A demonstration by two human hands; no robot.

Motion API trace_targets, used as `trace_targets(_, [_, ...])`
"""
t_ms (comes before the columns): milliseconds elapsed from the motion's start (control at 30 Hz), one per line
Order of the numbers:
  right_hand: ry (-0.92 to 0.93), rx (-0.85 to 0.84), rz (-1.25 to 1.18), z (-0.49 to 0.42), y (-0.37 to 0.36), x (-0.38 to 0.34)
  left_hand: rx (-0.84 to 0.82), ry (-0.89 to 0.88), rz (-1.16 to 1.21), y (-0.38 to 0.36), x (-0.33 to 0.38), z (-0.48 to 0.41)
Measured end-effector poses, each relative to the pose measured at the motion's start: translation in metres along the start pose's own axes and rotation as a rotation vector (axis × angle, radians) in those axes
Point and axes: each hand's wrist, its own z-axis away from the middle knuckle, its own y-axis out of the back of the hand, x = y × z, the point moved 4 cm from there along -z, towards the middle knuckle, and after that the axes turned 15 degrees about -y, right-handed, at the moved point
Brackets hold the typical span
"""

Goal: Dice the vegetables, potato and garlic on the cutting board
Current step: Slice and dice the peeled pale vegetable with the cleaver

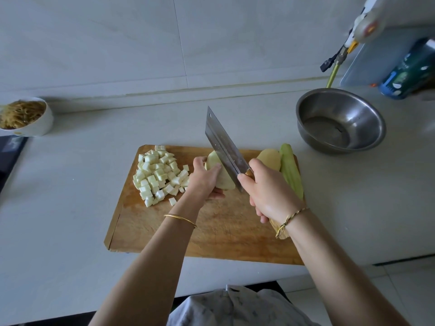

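Potato cutting looks to be the step in hand. On the rectangular wooden cutting board [211, 234], which lies on the grey-white table [61, 198], the left hand [204, 181] grips a peeled pale-yellow potato half [224, 178]. Its fingers curl over the top and the thumb tucks in at the near side. That hold pins the rounded piece so it cannot roll, and it keeps the fingertips back from the edge.

The right hand [268, 191] is wrapped round the wooden handle of a broad steel cleaver [222, 144]. The blade stands on edge against the potato's right flank, tip pointing away from the person. Whether the edge has bitten into the flesh I cannot tell.

A heap of pale green-white vegetable cubes [156, 175] sits at the board's left end, kept aside, I judge, to leave the middle free for cutting. At the right end a second potato piece [269, 158] lies just beside a long peeled light-green vegetable [292, 171]. Both are out of the blade's path, likely next in line. No garlic shows. So one vegetable seems done, with the potato, the green one and the garlic left.

Beyond the board's far right corner stands a round stainless-steel bowl [341, 102], probably meant to receive the dice. A white bowl of brown shreds [44, 123] rests at the table's far left, well apart.
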Motion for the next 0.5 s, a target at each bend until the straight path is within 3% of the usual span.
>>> trace_targets(500, [-0.028, -0.086, 0.034, 0.0001, 0.0021, -0.0046, -0.012, -0.053, -0.048, -0.0013, -0.0005, -0.0055])
